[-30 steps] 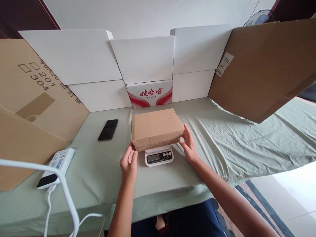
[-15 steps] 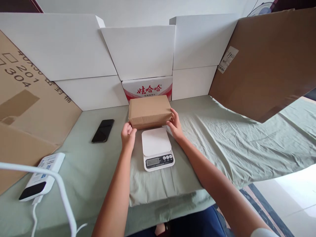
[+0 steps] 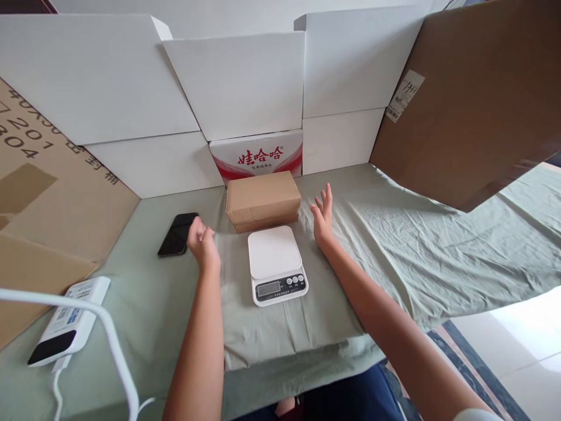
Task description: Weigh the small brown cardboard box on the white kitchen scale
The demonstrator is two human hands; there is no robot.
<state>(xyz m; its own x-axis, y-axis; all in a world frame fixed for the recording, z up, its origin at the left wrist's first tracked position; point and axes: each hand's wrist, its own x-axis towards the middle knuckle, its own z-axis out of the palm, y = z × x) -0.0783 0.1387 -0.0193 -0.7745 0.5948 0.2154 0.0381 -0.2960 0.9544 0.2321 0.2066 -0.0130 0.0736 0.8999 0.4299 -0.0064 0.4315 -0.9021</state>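
The brown cardboard box (image 3: 263,200) now sits on the green cloth (image 3: 394,245) at the scale's 12 o'clock, touching or just clear of its far edge, with the red-and-white printed carton (image 3: 258,155) right behind it. A second ago the box rested on top of the kitchen scale (image 3: 276,265); half a second ago both hands were setting it down behind the scale. Both hands have since let go and pulled away, so the white weighing plate is bare and the box stands free.

The person's left hand (image 3: 202,241) has drawn back toward 9 o'clock of the scale, fingers loosely curled around nothing, hovering just beside the black phone (image 3: 177,234) without clearly touching it. The right hand (image 3: 323,215) is at the box's 3 o'clock, near but apart from it, fingers spread wide and empty.

Judging by how things lie, the weighing of this box looks finished and the scale is clear. Its display is too small to read.

At the person's 8 o'clock a white power bank (image 3: 65,323) lies on the cloth with a white cable (image 3: 109,345) arching in front of it. White cartons (image 3: 109,99) and brown cardboard sheets (image 3: 468,99) wall in the work area from 10 to 2 o'clock
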